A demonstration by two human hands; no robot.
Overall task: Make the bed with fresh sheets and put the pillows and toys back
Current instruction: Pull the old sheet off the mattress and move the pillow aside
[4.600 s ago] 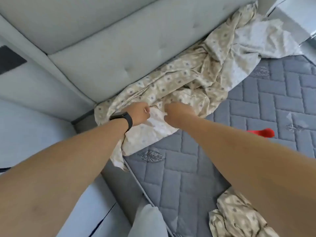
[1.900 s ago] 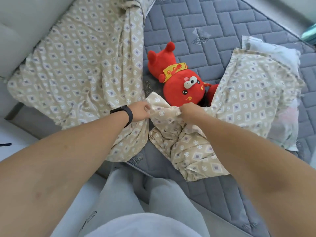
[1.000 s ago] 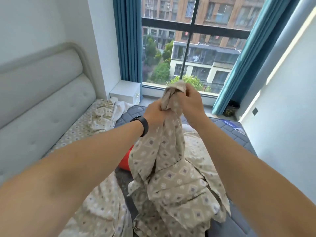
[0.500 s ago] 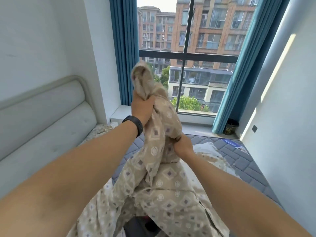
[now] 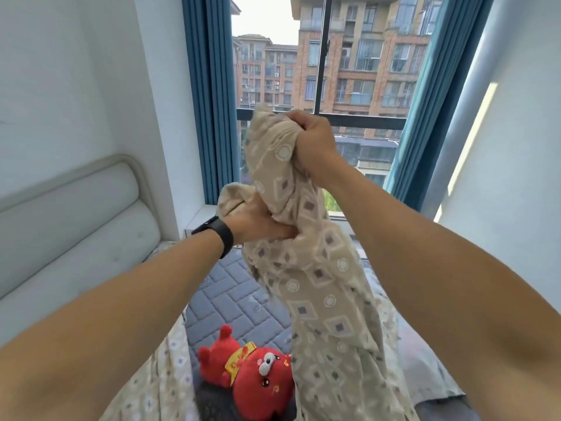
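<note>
1. Both hands are up in front of me at the window (image 5: 349,71), gathering the beige patterned sheet (image 5: 321,287) into a rope; it hangs in a long bunched column from the fists down to the bed.
2. Right hand (image 5: 312,141) is the higher one; fingers curled tight round the top of the bundle, a puff of cloth poking out above the fist on its left side.
3. Left hand (image 5: 258,221) sits lower and just left; it grips the same bundle from the side, thumb pressed into the fabric, another fold spilling over the top of the hand; a black wristband (image 5: 220,235) on that wrist.
4. Below, the grey quilted mattress (image 5: 239,302) lies bare in the middle; more of the same patterned cloth lies along its left edge at the bottom of my view.
5. The red plush toy (image 5: 252,378) lies on the mattress, face up, yellow collar showing; the hanging sheet falls just to its right and covers its right edge.
6. A pale padded headboard (image 5: 76,214) runs along the left; blue curtains (image 5: 209,95) frame the window on both sides; brick apartment blocks outside.
7. At lower right, pale bedding lies on the mattress behind my right arm; I cannot tell what it is.
</note>
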